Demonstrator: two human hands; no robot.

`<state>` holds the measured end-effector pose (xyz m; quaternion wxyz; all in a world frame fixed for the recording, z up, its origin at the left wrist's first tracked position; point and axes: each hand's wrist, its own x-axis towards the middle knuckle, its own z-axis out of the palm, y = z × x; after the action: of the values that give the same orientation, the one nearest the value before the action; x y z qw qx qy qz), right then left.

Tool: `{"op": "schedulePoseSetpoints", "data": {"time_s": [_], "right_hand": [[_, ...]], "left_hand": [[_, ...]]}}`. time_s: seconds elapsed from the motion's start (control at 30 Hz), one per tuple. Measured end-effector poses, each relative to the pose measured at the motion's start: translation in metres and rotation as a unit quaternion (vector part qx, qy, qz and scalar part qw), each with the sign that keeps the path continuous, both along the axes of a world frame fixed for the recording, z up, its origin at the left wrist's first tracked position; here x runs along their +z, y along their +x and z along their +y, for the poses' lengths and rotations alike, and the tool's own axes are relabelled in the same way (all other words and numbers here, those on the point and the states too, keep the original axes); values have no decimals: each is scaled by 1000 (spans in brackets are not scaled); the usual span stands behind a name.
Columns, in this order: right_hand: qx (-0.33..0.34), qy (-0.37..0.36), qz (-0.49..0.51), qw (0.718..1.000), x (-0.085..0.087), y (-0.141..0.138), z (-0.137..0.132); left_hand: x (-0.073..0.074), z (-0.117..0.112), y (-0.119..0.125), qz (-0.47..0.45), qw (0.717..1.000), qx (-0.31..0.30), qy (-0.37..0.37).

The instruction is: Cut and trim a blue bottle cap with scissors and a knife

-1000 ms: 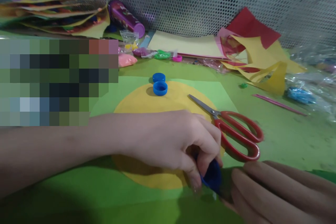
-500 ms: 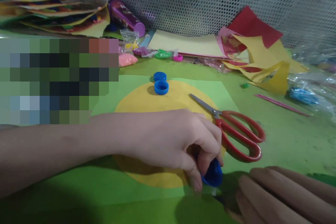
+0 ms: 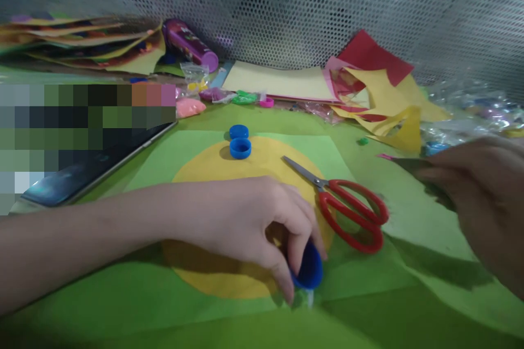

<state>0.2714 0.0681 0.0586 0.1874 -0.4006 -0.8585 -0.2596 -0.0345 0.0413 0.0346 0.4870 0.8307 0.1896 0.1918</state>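
Observation:
My left hand pinches the rim of a blue bottle cap, tilted on its side near the front edge of a yellow paper circle. A small white strip shows just below the cap; what it is I cannot tell. Off to the right, my blurred right hand is closed around a dark, pointed, thin piece whose kind is unclear. Two more blue caps, one behind the other, sit at the circle's far edge. Red-handled scissors lie between my hands, blades partly open.
The circle lies on a light green sheet. Behind are small bags of coloured clay, a purple canister, cream paper and yellow scraps. A tablet-like screen is at left, partly pixelated. A perforated metal panel stands behind.
My right hand has moved from the front, beside the held cap, up and away to the right. My left hand still grips the cap. The whole view has shifted slightly.

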Motion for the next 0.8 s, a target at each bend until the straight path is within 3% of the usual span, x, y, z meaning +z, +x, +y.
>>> {"op": "schedulePoseSetpoints", "data": {"time_s": [0.1, 0.2, 0.37, 0.53, 0.67, 0.8], "right_hand": [[21, -47, -75, 996, 2, -17, 15], [25, -70, -77, 994, -8, -28, 19], [67, -66, -40, 995, -17, -49, -11], [150, -102, 25, 983, -15, -65, -40], [213, -213, 134, 944, -8, -70, -50], [203, -315, 178, 910, -12, -74, -57]], "left_hand": [[1, 1, -3, 19, 1000, 6, -6], [3, 0, -4, 31, 999, 22, -28], [5, 1, -5, 26, 997, 54, -39], [3, -1, -2, -64, 974, 178, -125], [1, -9, 8, -117, 947, 269, -131], [-2, -18, 17, -118, 954, 273, -49]]}}
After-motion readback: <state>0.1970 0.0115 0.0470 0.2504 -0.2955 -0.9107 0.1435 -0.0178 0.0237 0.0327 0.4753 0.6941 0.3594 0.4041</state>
